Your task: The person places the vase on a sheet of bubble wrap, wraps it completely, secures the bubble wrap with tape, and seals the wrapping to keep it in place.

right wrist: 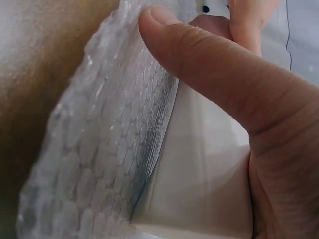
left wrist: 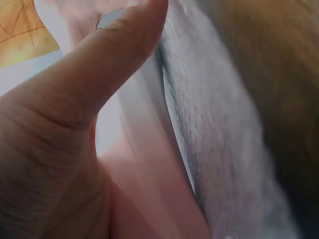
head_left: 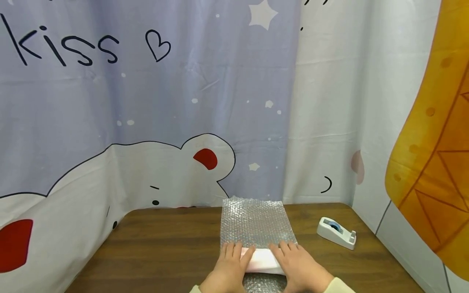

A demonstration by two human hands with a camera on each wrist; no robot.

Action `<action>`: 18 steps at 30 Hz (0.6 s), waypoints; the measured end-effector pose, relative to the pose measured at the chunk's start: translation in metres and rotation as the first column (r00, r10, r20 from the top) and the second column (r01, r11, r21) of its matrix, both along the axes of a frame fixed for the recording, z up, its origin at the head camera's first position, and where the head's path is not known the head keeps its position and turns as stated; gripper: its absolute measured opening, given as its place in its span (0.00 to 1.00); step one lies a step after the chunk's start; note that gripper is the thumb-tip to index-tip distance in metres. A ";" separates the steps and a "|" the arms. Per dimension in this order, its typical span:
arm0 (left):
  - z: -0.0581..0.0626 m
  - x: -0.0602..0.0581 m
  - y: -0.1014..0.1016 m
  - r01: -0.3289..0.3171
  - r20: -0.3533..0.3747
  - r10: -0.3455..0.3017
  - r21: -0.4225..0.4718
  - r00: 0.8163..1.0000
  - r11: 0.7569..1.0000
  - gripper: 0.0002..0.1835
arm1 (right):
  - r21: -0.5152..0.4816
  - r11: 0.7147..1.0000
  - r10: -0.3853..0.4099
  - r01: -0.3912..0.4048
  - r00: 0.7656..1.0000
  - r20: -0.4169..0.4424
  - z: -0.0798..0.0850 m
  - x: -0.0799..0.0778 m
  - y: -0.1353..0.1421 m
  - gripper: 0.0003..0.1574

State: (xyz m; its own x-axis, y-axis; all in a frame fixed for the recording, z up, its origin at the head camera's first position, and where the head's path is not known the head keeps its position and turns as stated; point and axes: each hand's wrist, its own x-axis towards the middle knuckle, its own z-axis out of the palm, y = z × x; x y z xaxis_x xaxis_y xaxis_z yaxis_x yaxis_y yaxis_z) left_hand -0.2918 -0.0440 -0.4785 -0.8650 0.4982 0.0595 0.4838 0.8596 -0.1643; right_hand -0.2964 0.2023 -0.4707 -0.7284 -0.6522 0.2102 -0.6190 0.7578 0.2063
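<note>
A white box (head_left: 263, 261), its left part tinted pink, lies across a sheet of bubble wrap (head_left: 254, 221) near the table's front. My left hand (head_left: 229, 266) holds the box's left end, its thumb along one side and the fingers over the far part. Likewise my right hand (head_left: 298, 264) grips the right end. In the right wrist view, the thumb (right wrist: 214, 64) stretches over the smooth white box (right wrist: 194, 174), with bubble wrap (right wrist: 104, 144) beside it. The left wrist view shows the pinkish end of the box (left wrist: 149, 164) against the wrap. Both palms hide the box's ends.
A white tape dispenser (head_left: 336, 233) with a blue roll stands on the right of the brown wooden table (head_left: 165, 248). Beyond the table's edges hangs a printed curtain (head_left: 165, 101), at the back and both sides.
</note>
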 end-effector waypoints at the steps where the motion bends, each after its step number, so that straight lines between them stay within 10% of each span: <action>1: -0.001 -0.001 0.001 -0.006 -0.004 0.006 -0.017 1.000 1.000 0.73 | 0.006 1.000 -0.005 0.005 1.000 -0.001 0.000 0.001 0.000 0.84; 18: -0.012 0.007 0.004 -0.056 -0.013 0.054 -0.182 0.998 0.982 0.67 | 0.117 0.991 -0.055 0.063 0.996 -0.070 -0.006 0.019 -0.008 0.72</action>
